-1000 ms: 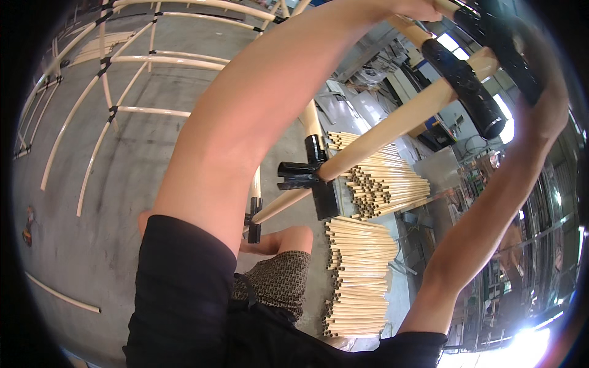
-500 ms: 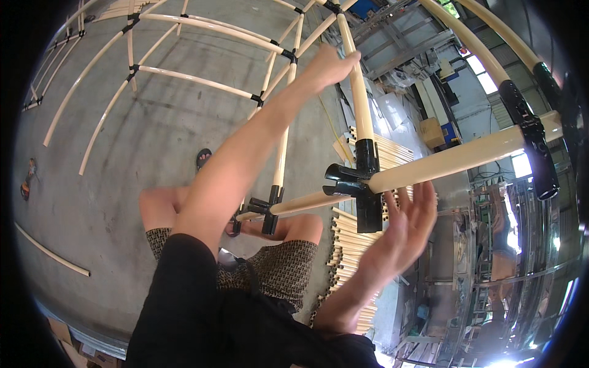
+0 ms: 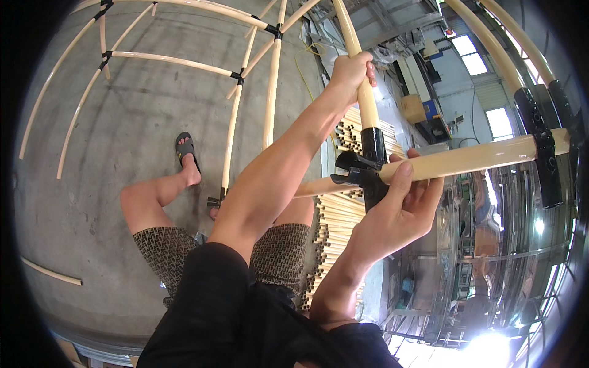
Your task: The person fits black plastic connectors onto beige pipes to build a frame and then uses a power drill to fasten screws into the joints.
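My left hand (image 3: 353,75) is closed around a cream-coloured upright pipe (image 3: 369,110), well above a black pipe joint (image 3: 373,145). This joint has open, claw-like sockets (image 3: 354,167) facing left. My right hand (image 3: 402,211) grips a cream crosswise pipe (image 3: 472,158) close to the joint, thumb on the near side and fingers passing behind. The lower part of the joint is partly covered by that hand. At its right end the crosswise pipe meets another black joint (image 3: 543,147).
A pipe frame with black joints (image 3: 236,76) stands on the grey floor at the left. Stacked cream pipes (image 3: 331,236) lie beyond my right forearm. One loose pipe (image 3: 52,271) rests at the far left. A cardboard box (image 3: 413,108) and metal racks are at the right.
My right hand, earlier spread beside the joint, has closed on the crosswise pipe. My left hand now wraps the upright pipe more fully. The view has shifted, and one foot stands farther out.
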Tool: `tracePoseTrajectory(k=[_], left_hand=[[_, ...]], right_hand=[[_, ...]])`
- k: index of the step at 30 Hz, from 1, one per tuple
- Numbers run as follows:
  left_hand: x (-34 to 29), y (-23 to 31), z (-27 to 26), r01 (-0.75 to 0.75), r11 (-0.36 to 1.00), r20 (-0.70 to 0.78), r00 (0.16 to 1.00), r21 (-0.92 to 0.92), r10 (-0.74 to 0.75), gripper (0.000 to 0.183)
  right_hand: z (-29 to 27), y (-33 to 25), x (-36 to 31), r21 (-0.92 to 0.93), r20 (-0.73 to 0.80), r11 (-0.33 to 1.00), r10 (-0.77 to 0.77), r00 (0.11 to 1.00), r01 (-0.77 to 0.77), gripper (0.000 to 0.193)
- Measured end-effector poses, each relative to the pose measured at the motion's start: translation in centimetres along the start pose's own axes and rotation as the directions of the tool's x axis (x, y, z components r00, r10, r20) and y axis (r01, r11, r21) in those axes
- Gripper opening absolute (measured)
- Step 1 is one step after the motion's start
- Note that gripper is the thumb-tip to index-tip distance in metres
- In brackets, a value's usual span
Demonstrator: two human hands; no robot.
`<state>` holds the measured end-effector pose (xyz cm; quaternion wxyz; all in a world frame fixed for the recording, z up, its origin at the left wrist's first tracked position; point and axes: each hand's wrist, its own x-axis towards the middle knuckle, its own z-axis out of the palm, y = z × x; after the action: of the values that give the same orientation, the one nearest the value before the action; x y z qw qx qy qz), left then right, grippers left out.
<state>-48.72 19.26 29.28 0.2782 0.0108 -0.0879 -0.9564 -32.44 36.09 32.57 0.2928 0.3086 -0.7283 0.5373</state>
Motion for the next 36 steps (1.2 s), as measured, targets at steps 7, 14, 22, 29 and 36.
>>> tracePoseTrajectory(k=[7,14,22,29,36], left_hand=[[-0.2,1.0,-1.2,-0.039,0.966,0.099,0.995,0.255,0.015,0.020],[-4.4,6.2,-10.1,-0.174,0.398,0.145,0.984,0.901,0.101,0.046],[-5.7,-3.7,-30.8,0.163,-0.236,-0.015,0.850,0.958,0.527,0.051],[-9.0,-3.2,-27.9,0.180,0.295,-0.175,0.984,0.938,-0.044,0.053],[-5.5,-5.0,-32.6,-0.223,-0.531,0.165,0.974,0.817,-0.156,0.016]], right_hand=[[-0.1,0.2,0.4,0.119,-0.003,0.992,0.041,0.999,-0.040,0.038],[-3.8,3.1,-1.7,0.530,-0.100,0.845,0.154,0.983,-0.078,0.053],[-1.3,16.4,-19.3,0.096,0.468,0.884,0.366,0.805,-0.458,0.071],[6.0,18.2,-21.8,0.241,0.343,0.778,0.491,0.801,-0.580,0.046],[5.7,18.5,-21.9,-0.006,0.422,0.954,0.275,0.864,-0.300,0.034]])
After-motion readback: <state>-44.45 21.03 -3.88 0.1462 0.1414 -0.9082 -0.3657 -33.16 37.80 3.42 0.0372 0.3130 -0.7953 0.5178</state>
